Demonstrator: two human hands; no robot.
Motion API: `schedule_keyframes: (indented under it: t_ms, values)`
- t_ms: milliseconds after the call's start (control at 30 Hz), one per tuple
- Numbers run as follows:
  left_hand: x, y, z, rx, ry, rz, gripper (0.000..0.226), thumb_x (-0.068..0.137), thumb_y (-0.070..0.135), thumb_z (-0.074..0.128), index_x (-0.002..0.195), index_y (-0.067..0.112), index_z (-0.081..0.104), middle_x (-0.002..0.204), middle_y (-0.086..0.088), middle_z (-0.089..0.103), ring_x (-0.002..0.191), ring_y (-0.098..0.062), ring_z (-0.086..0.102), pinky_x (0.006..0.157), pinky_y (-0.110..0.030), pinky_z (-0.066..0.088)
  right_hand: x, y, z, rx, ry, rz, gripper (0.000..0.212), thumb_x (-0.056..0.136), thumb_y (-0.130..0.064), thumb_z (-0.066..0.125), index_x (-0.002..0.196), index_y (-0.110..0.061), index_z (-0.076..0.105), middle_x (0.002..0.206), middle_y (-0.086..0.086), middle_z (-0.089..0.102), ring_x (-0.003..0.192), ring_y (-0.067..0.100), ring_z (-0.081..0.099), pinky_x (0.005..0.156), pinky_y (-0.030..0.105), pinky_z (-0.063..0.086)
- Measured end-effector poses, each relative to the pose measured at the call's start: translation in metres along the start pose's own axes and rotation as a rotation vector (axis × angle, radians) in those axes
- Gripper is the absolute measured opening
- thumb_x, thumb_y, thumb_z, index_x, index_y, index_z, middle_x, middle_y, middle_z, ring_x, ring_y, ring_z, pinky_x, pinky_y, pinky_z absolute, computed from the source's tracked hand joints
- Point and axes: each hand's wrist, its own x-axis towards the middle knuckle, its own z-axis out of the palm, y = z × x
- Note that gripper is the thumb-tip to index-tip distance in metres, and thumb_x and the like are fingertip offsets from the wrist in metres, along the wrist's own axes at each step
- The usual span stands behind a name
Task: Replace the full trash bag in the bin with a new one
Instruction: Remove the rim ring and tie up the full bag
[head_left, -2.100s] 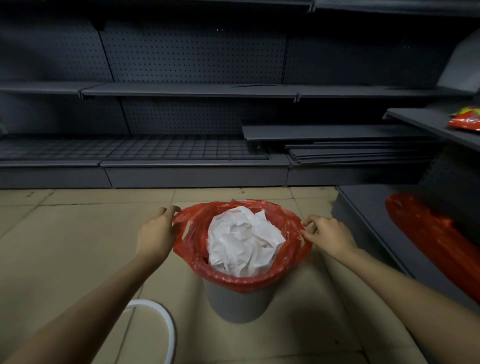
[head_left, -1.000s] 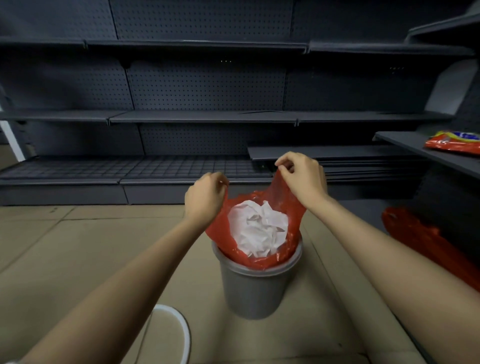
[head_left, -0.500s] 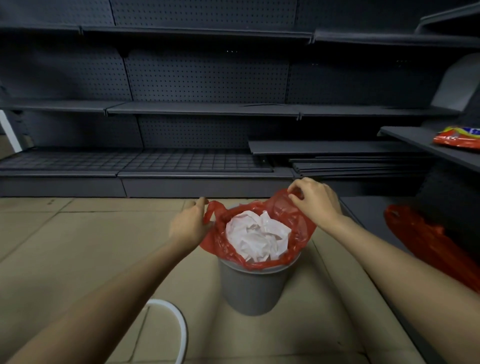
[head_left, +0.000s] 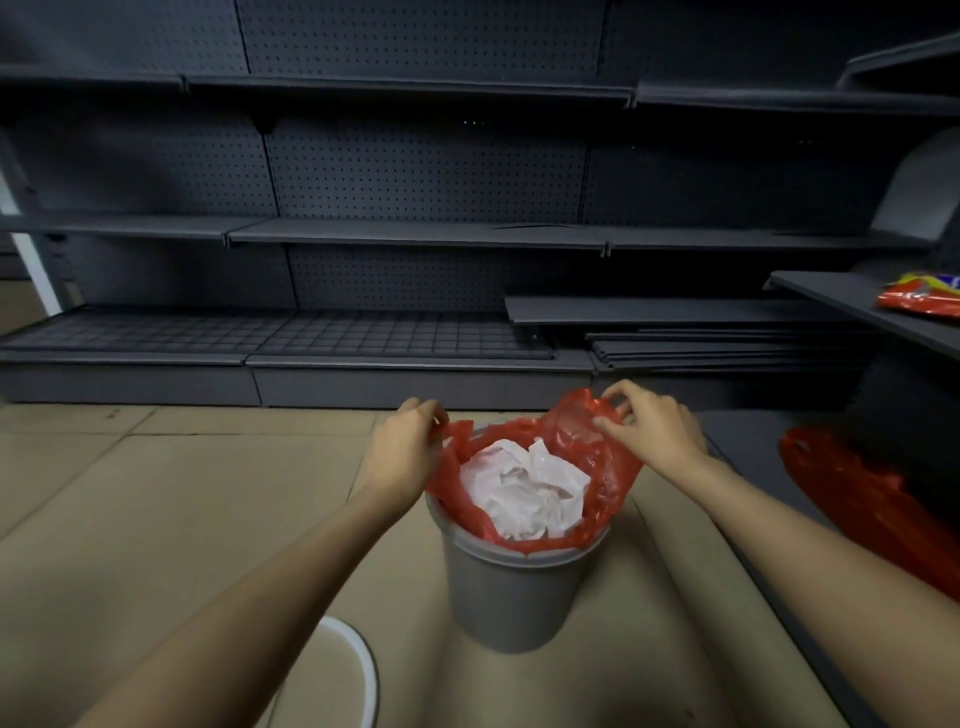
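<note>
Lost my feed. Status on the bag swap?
Left hand and right hand pinching red bag edges. Bag still in grey bin, paper-filled. Nothing blocking.

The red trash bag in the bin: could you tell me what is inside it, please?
Crumpled white paper fills the red trash bag up to the grey bin rim. Anything beneath is covered.

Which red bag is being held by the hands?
The red bag in the grey bin, stuffed with white paper: left hand and right hand pinch its edges. The other red bag lies untouched on the right-hand low shelf.
</note>
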Motion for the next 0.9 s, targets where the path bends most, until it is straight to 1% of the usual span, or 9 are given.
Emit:
schedule_keyframes:
  t_ms: [133,267,367,500,600,667,733,833,900]
  values:
    - [0.028,0.003,-0.021,-0.151,0.211,-0.111,0.014,0.087,0.011,0.056,0.092,0.014,0.069,0.101,-0.008,0.068,0.092,-0.027,0.064,0.079,-0.036,0.05,0.003,-0.019,-0.007,0.059,0.149,-0.053,0.018,0.085,-0.033,0.063,0.102,-0.027,0.063,0.097,-0.004,0.07,0.087,0.019,0.065,0.065,0.025,0.044]
    - [0.051,0.012,-0.038,-0.262,0.29,-0.179,0.012,0.088,0.017,0.057,0.091,0.019,0.068,0.098,-0.005,0.069,0.088,-0.023,0.065,0.08,-0.039,0.053,0.004,-0.042,-0.01,0.094,0.204,-0.141,0.008,0.084,-0.03,0.064,0.091,-0.028,0.064,0.091,-0.007,0.066,0.083,0.014,0.062,0.065,0.024,0.045]
    - [0.041,0.003,-0.031,-0.131,0.166,-0.161,0.018,0.086,0.029,0.059,0.101,0.021,0.064,0.107,-0.004,0.065,0.091,-0.024,0.064,0.079,-0.039,0.054,0.003,-0.05,-0.002,0.064,0.171,-0.197,0.006,0.085,-0.033,0.062,0.091,-0.03,0.061,0.092,-0.01,0.065,0.082,0.012,0.062,0.067,0.026,0.048]
    - [0.018,-0.015,-0.015,0.064,-0.18,-0.206,0.05,0.073,0.049,0.068,0.113,0.02,0.057,0.107,-0.005,0.064,0.092,-0.025,0.063,0.076,-0.036,0.055,0.007,-0.049,0.001,0.068,0.174,-0.186,0.014,0.085,-0.037,0.061,0.097,-0.03,0.061,0.092,-0.012,0.064,0.079,0.01,0.06,0.064,0.023,0.042]
    - [0.015,-0.015,-0.016,0.024,-0.255,-0.222,0.032,0.077,0.034,0.07,0.101,0.014,0.066,0.094,-0.008,0.072,0.078,-0.023,0.064,0.06,-0.029,0.051,0.01,-0.047,0.004,0.048,0.131,-0.153,0.026,0.085,-0.04,0.061,0.108,-0.029,0.061,0.098,-0.01,0.065,0.085,0.012,0.061,0.067,0.025,0.042]
    - [0.017,-0.01,-0.019,-0.02,-0.19,-0.203,0.017,0.079,0.025,0.068,0.088,0.011,0.068,0.087,-0.01,0.072,0.074,-0.024,0.063,0.056,-0.027,0.044,0.012,-0.047,0.006,0.005,0.09,-0.12,0.033,0.085,-0.042,0.061,0.115,-0.028,0.06,0.105,-0.008,0.067,0.095,0.017,0.063,0.073,0.029,0.046]
    - [0.02,-0.007,-0.019,-0.069,-0.11,-0.198,0.018,0.08,0.026,0.069,0.081,0.008,0.066,0.086,-0.012,0.072,0.082,-0.031,0.064,0.064,-0.032,0.047,0.011,-0.048,0.007,-0.027,0.089,-0.105,0.028,0.087,-0.039,0.058,0.113,-0.029,0.062,0.108,-0.006,0.068,0.099,0.02,0.063,0.075,0.03,0.048]
    - [0.023,-0.001,-0.016,-0.142,-0.023,-0.197,0.021,0.081,0.031,0.069,0.084,0.01,0.066,0.088,-0.01,0.072,0.088,-0.031,0.066,0.073,-0.037,0.053,0.01,-0.051,0.003,0.0,0.148,-0.139,0.016,0.088,-0.033,0.057,0.099,-0.031,0.068,0.104,-0.007,0.069,0.095,0.02,0.064,0.073,0.03,0.048]
    - [0.023,0.007,-0.016,-0.167,0.054,-0.179,0.017,0.083,0.033,0.066,0.085,0.015,0.065,0.088,-0.005,0.072,0.088,-0.028,0.066,0.072,-0.035,0.051,0.008,-0.057,-0.002,0.043,0.195,-0.178,0.013,0.086,-0.031,0.059,0.094,-0.032,0.069,0.098,-0.009,0.068,0.09,0.019,0.065,0.071,0.03,0.048]
